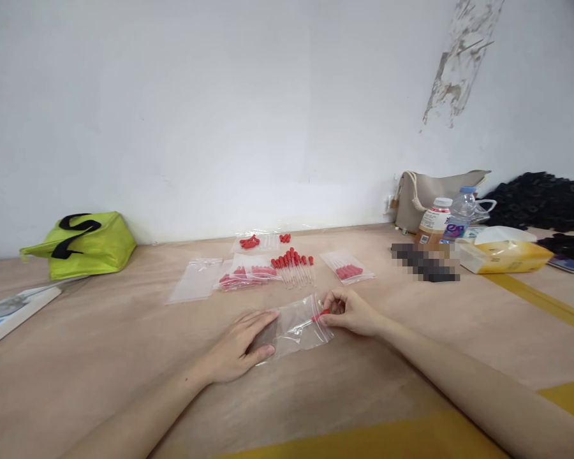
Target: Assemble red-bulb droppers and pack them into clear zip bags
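Note:
A clear zip-lock bag point(291, 328) lies on the table between my hands, its zip end to the right. My left hand point(242, 344) rests on the bag's left end, thumb and fingers apart. Pinched in my right hand point(351, 312) is the red bulb of a dropper point(319, 315), at the bag's mouth. The dropper's thin clear tube points left inside the bag. Just beyond, a pile of red-bulbed droppers point(293, 264) lies loose. Bagged droppers point(349, 271) are to its right, and more filled bags point(249, 275) overlap to its left.
An unfilled zip bag point(194, 280) lies left of the filled ones. Red bulbs point(249, 242) sit near the wall. A yellow-green bag point(93, 245) and a white power strip point(16, 312) are at left. Bottles point(433, 220), a tissue pack point(504, 250) and a grey bag point(411, 204) stand at right.

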Available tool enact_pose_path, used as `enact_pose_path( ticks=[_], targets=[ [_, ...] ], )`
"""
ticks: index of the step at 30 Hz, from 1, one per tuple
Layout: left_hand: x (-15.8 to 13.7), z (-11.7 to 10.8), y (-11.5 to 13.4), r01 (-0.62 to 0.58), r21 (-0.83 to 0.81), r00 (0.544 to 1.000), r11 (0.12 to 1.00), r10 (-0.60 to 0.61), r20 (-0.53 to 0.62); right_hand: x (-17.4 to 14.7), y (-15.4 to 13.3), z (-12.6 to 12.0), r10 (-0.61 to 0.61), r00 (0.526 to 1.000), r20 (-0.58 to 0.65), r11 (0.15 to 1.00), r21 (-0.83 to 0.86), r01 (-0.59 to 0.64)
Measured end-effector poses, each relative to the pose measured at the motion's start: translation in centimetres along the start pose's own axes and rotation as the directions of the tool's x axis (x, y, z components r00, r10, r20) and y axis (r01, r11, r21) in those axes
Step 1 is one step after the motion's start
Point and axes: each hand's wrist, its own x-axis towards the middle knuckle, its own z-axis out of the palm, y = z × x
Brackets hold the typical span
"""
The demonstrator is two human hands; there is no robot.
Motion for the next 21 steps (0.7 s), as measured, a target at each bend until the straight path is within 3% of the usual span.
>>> enact_pose_path(
  ticks=[4,8,13,16,21],
  targets=[
    [0.1,0.0,0.0,-0.008,0.0,1.0,1.0,0.008,0.001,0.4,0.2,0.0,0.089,0.995,0.033,0.992,-0.087,-0.086],
    [0.1,-0.1,0.1,-0.001,-0.011,1.0,1.0,0.001,-0.001,0.5,0.6,-0.7,0.089,0.992,0.087,0.993,-0.08,-0.082],
    [0.1,0.0,0.0,0.006,-0.018,1.0,1.0,-0.006,-0.016,0.3,0.1,0.7,-0.075,0.996,-0.048,0.991,-0.116,0.069],
    [0.0,0.1,-0.1,0.005,-0.022,1.0,1.0,-0.005,-0.024,0.2,-0.2,1.7,-0.137,0.989,-0.054,0.981,-0.143,0.128],
    [0.1,0.1,0.0,-0.001,-0.012,1.0,1.0,0.001,-0.014,0.3,-0.2,2.0,-0.02,1.0,0.017,0.998,-0.059,0.021]
  ],
)
